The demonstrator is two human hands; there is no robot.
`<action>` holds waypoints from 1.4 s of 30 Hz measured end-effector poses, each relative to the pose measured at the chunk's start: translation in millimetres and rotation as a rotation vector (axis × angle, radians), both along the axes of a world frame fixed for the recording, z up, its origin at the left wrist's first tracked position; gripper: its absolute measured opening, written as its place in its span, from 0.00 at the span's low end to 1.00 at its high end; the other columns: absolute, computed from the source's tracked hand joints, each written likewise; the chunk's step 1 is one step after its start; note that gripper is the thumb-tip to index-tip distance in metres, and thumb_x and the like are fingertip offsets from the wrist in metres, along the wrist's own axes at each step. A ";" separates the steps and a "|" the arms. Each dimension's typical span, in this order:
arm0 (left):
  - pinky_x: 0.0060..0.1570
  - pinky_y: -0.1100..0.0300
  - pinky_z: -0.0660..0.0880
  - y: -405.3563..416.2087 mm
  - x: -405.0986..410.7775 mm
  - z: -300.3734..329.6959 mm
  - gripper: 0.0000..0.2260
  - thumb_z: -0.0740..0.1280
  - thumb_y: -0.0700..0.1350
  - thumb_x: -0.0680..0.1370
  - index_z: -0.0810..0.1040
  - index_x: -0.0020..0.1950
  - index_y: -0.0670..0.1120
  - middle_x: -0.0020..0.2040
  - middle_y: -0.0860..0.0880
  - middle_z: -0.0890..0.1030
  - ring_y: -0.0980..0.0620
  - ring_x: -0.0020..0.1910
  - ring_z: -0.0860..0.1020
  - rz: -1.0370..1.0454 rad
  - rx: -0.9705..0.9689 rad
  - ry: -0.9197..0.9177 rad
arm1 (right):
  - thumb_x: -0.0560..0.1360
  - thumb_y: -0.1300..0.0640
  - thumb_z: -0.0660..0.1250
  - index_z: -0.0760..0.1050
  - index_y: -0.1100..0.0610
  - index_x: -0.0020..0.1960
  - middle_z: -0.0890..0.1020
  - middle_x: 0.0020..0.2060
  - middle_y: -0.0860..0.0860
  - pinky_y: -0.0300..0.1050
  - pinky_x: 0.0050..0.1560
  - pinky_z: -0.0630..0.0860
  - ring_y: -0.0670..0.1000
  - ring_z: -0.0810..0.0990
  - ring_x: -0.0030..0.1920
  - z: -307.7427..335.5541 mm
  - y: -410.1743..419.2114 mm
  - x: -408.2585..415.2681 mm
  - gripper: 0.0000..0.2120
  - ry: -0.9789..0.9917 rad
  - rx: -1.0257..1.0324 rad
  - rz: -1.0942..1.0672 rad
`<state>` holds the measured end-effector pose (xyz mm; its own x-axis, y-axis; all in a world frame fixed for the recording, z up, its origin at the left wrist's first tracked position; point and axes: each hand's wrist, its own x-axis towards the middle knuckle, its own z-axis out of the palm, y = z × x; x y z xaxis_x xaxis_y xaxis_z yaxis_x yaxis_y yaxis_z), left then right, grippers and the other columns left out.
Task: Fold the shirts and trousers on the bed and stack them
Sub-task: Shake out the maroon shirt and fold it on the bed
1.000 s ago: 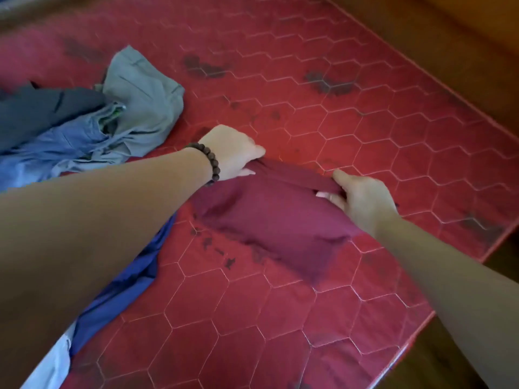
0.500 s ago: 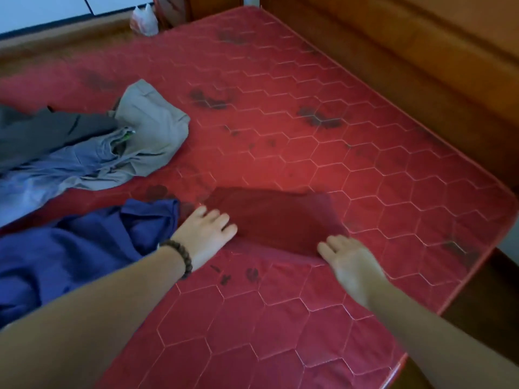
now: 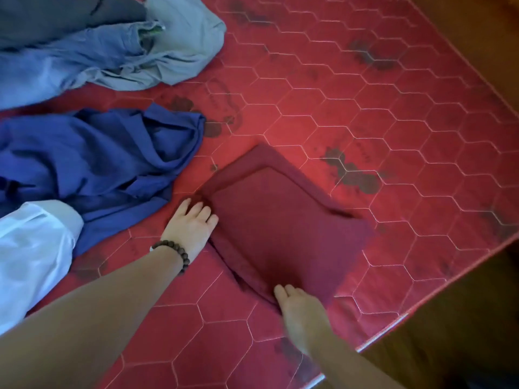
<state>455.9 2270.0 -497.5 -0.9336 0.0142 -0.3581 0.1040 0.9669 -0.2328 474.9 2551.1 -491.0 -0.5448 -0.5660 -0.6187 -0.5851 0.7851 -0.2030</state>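
- I see the bed [image 3: 365, 113] covered by a red mattress surface quilted in hexagons, with dark blotches scattered over it; its near edge runs diagonally along the lower right, with wood-coloured surface beyond.
- A crumpled blue garment [image 3: 98, 158] lies to the left of the folded piece, near it but not touching that I can make out; nothing lies between them except bare mattress.
- Above that, at the upper left, a loose heap of grey and pale blue-grey clothes [image 3: 112, 46] sprawls, partly cut off by the frame edge.
- A white garment [image 3: 33, 254] sits at the left edge, its upper part overlapping the blue one.
- The maroon garment [image 3: 283, 228] lies flat near the bed's near edge, folded into a rough rectangle, with a lower layer showing as a border along its far and left sides.
- My left hand [image 3: 191, 226] lies palm down at the garment's left edge, fingers straight and together, the tips resting on the fabric; it is released, not grasping. A dark beaded bracelet [image 3: 175, 252] circles that wrist, and the bare forearm runs down to the lower left.
- My right hand [image 3: 300, 310] rests at the garment's near corner, palm down, fingers stretched out onto the cloth, flat and not curled round anything. It is somewhat blurred; the forearm leaves through the bottom of the frame.
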 end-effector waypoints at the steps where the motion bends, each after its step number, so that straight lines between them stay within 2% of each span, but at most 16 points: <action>1: 0.75 0.43 0.46 -4.2 0.2 -0.1 0.22 0.52 0.40 0.81 0.60 0.76 0.47 0.75 0.45 0.62 0.43 0.77 0.54 0.012 -0.028 -0.025 | 0.75 0.60 0.62 0.64 0.55 0.63 0.74 0.56 0.53 0.53 0.51 0.72 0.57 0.75 0.55 -1.5 -11.4 11.5 0.18 -0.018 -0.015 -0.008; 4: 0.74 0.39 0.40 -16.0 8.8 1.4 0.27 0.51 0.42 0.82 0.45 0.79 0.50 0.80 0.46 0.40 0.42 0.77 0.37 0.066 -0.069 -0.075 | 0.78 0.59 0.60 0.64 0.56 0.64 0.75 0.56 0.54 0.52 0.52 0.72 0.57 0.75 0.55 -2.6 -44.1 38.0 0.15 -0.094 -0.083 -0.025; 8: 0.75 0.41 0.42 -20.8 24.1 4.2 0.32 0.52 0.39 0.80 0.36 0.78 0.52 0.78 0.44 0.33 0.41 0.77 0.37 0.242 0.023 -0.034 | 0.78 0.41 0.58 0.67 0.56 0.61 0.76 0.55 0.55 0.52 0.51 0.73 0.58 0.76 0.54 3.4 -61.1 36.3 0.21 -0.175 -0.122 0.006; 11: 0.75 0.46 0.51 -11.9 31.0 9.3 0.35 0.58 0.36 0.78 0.43 0.80 0.49 0.79 0.38 0.41 0.39 0.78 0.47 0.541 0.307 0.138 | 0.77 0.35 0.55 0.70 0.53 0.61 0.76 0.53 0.52 0.50 0.52 0.74 0.56 0.77 0.54 8.2 -56.9 6.2 0.24 -0.113 -0.218 -0.036; 15: 0.69 0.50 0.62 5.7 22.2 10.4 0.33 0.68 0.44 0.76 0.56 0.77 0.39 0.72 0.35 0.63 0.38 0.70 0.64 1.221 0.800 0.453 | 0.75 0.42 0.65 0.74 0.56 0.63 0.74 0.56 0.56 0.54 0.58 0.72 0.59 0.73 0.57 8.1 -54.7 -73.7 0.23 0.147 -0.407 -0.152; 17: 0.65 0.53 0.65 5.1 12.2 4.8 0.33 0.72 0.50 0.75 0.62 0.73 0.38 0.68 0.36 0.70 0.39 0.67 0.69 1.528 0.937 0.471 | 0.74 0.43 0.68 0.70 0.54 0.69 0.70 0.64 0.59 0.56 0.63 0.69 0.61 0.69 0.63 5.8 -57.5 -120.1 0.28 0.229 -0.369 -0.254; 19: 0.64 0.54 0.68 0.0 6.6 -4.3 0.32 0.73 0.53 0.73 0.68 0.69 0.37 0.66 0.39 0.74 0.41 0.65 0.73 1.637 0.981 0.435 | 0.72 0.41 0.70 0.64 0.50 0.73 0.65 0.68 0.59 0.59 0.65 0.66 0.61 0.65 0.67 2.2 -62.3 -160.9 0.34 0.263 -0.311 -0.393; 21: 0.65 0.52 0.70 -5.2 3.6 -13.2 0.30 0.74 0.54 0.72 0.73 0.66 0.37 0.63 0.41 0.78 0.43 0.62 0.75 1.671 1.035 0.400 | 0.69 0.40 0.73 0.57 0.48 0.76 0.64 0.69 0.59 0.62 0.65 0.66 0.62 0.65 0.68 -3.7 -66.8 -190.0 0.41 0.204 -0.265 -0.540; 23: 0.63 0.52 0.72 -6.6 0.6 -20.1 0.27 0.76 0.52 0.71 0.76 0.64 0.38 0.60 0.42 0.80 0.44 0.59 0.78 1.709 1.044 0.424 | 0.67 0.44 0.76 0.57 0.53 0.75 0.70 0.66 0.60 0.57 0.62 0.69 0.62 0.69 0.66 -12.1 -70.8 -205.8 0.44 0.065 -0.273 -0.658; 26: 0.58 0.56 0.74 -3.8 -5.8 -22.3 0.24 0.77 0.43 0.70 0.75 0.63 0.39 0.56 0.45 0.80 0.46 0.55 0.79 1.695 1.091 0.539 | 0.68 0.51 0.77 0.70 0.61 0.63 0.79 0.56 0.58 0.47 0.53 0.71 0.59 0.77 0.57 -22.7 -75.8 -212.5 0.29 -0.103 -0.306 -0.686; 28: 0.54 0.58 0.73 -1.4 -11.7 -21.4 0.24 0.76 0.40 0.70 0.74 0.64 0.42 0.54 0.48 0.78 0.48 0.52 0.78 1.647 1.128 0.555 | 0.70 0.54 0.76 0.77 0.60 0.56 0.82 0.50 0.55 0.46 0.51 0.73 0.58 0.80 0.53 -25.6 -72.8 -213.9 0.18 -0.168 -0.339 -0.651; 30: 0.57 0.55 0.74 0.2 -21.8 -19.4 0.24 0.75 0.37 0.71 0.73 0.65 0.43 0.56 0.47 0.78 0.48 0.54 0.78 1.607 1.194 0.531 | 0.71 0.55 0.75 0.80 0.59 0.53 0.83 0.45 0.52 0.44 0.48 0.73 0.57 0.81 0.50 -22.0 -63.3 -218.7 0.13 -0.196 -0.394 -0.665; 34: 0.65 0.53 0.71 7.4 -65.0 -9.2 0.27 0.72 0.36 0.73 0.69 0.70 0.41 0.63 0.43 0.77 0.46 0.62 0.76 1.474 1.260 0.484 | 0.71 0.56 0.74 0.81 0.58 0.54 0.84 0.47 0.53 0.44 0.49 0.72 0.56 0.81 0.51 -8.4 -26.9 -243.2 0.13 -0.140 -0.444 -0.710; 35: 0.65 0.56 0.71 10.5 -79.5 -6.8 0.26 0.72 0.35 0.73 0.70 0.70 0.41 0.63 0.44 0.77 0.47 0.63 0.75 1.428 1.271 0.493 | 0.71 0.56 0.74 0.80 0.58 0.55 0.84 0.48 0.53 0.43 0.48 0.71 0.56 0.81 0.51 -4.8 -16.2 -252.3 0.14 -0.124 -0.454 -0.724; 38: 0.48 0.71 0.72 16.1 -115.8 0.6 0.23 0.72 0.36 0.73 0.73 0.66 0.47 0.55 0.49 0.77 0.50 0.55 0.77 1.351 1.207 0.563 | 0.71 0.52 0.75 0.77 0.59 0.58 0.81 0.51 0.54 0.45 0.50 0.70 0.58 0.79 0.54 4.6 11.0 -280.0 0.19 -0.041 -0.428 -0.754; 42: 0.47 0.61 0.70 25.6 -124.8 2.0 0.14 0.70 0.38 0.73 0.76 0.57 0.48 0.45 0.53 0.76 0.52 0.47 0.75 1.328 0.950 0.608 | 0.70 0.47 0.75 0.67 0.58 0.69 0.70 0.64 0.60 0.58 0.62 0.68 0.61 0.68 0.65 10.4 36.2 -301.9 0.33 0.277 -0.307 -0.714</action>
